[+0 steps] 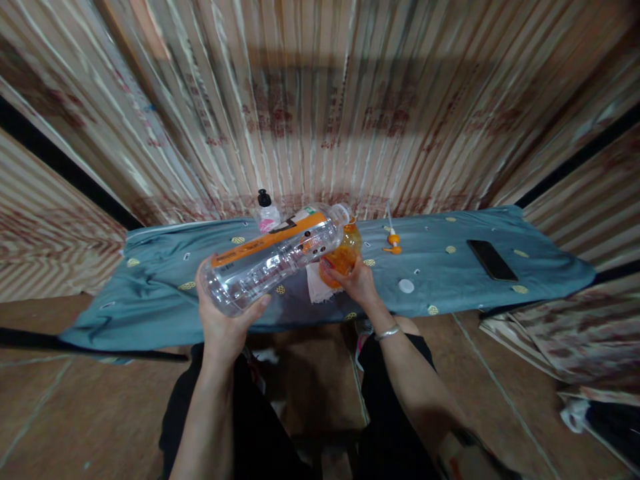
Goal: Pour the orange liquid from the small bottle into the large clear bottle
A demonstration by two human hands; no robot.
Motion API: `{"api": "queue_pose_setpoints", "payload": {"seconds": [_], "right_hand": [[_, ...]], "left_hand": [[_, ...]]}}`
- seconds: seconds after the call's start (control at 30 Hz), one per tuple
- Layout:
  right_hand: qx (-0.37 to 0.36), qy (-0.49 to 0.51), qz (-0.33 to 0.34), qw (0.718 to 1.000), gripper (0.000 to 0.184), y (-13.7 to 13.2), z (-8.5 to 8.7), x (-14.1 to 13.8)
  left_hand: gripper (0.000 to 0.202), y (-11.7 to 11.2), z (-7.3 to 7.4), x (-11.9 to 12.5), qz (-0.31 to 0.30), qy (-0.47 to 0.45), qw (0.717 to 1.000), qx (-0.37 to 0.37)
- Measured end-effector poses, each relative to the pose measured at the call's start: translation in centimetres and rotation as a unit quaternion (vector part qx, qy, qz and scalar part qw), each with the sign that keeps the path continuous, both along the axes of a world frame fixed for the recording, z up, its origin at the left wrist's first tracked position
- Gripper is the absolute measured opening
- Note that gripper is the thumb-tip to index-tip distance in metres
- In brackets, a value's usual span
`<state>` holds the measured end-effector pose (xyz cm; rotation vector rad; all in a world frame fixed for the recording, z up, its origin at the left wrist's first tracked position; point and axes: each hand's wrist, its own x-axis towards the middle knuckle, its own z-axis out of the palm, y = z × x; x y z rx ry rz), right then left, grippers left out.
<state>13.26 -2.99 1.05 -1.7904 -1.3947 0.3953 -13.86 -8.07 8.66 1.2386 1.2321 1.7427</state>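
My left hand is wrapped round the base of a large clear plastic bottle with an orange label. The bottle is tilted, its neck pointing right and up, over or beside the mouth of an orange see-through bottle. My right hand grips the orange bottle near its lower part and holds it about upright. A white cloth lies under or beside that bottle. Whether liquid passes between the two bottles, I cannot tell. An orange pump top with a clear tube lies to the right.
A teal patterned cloth covers the narrow table. A small bottle with a black cap stands at the back. A white round cap and a dark phone lie on the right. A striped curtain hangs close behind.
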Motion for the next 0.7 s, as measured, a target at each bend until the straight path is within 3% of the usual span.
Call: {"api": "queue_pose_setpoints", "payload": {"seconds": [0.7], "right_hand": [[-0.005,-0.002,-0.001,1.000,0.070,0.07,-0.01,0.10]], "left_hand": [[0.108,0.01,0.27,0.25,0.004,0.010,1.000,0.014]]}}
